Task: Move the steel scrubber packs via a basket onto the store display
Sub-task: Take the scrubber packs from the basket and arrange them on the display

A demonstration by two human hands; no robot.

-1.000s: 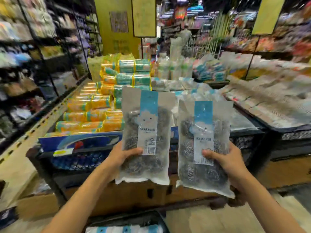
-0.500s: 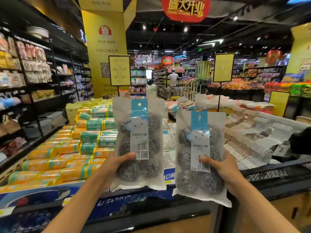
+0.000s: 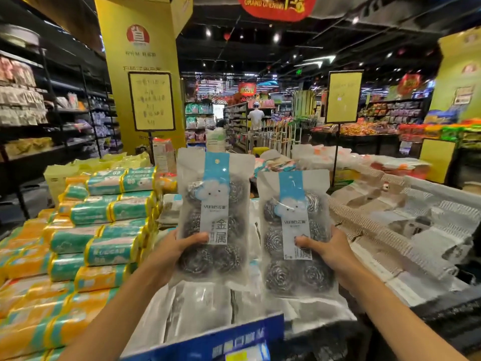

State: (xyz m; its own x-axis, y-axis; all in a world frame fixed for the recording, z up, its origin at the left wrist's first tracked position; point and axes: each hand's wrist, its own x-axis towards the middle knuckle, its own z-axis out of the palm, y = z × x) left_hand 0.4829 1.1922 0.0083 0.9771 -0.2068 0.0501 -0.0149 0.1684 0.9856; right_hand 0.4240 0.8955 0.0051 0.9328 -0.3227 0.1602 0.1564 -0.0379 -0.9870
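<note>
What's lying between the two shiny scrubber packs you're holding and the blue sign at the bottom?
Head view: flat whitish plastic packs lie there, below the held steel scrubber packs and behind the blue sign.

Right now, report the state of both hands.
Left hand: grips the left scrubber pack, thumb on its front.
Right hand: grips the right scrubber pack, thumb on its front.

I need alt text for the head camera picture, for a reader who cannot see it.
The left hand holds one steel scrubber pack upright and the right hand a second pack, side by side above a store display. Stacked orange and green rolls lie to the left.
</note>
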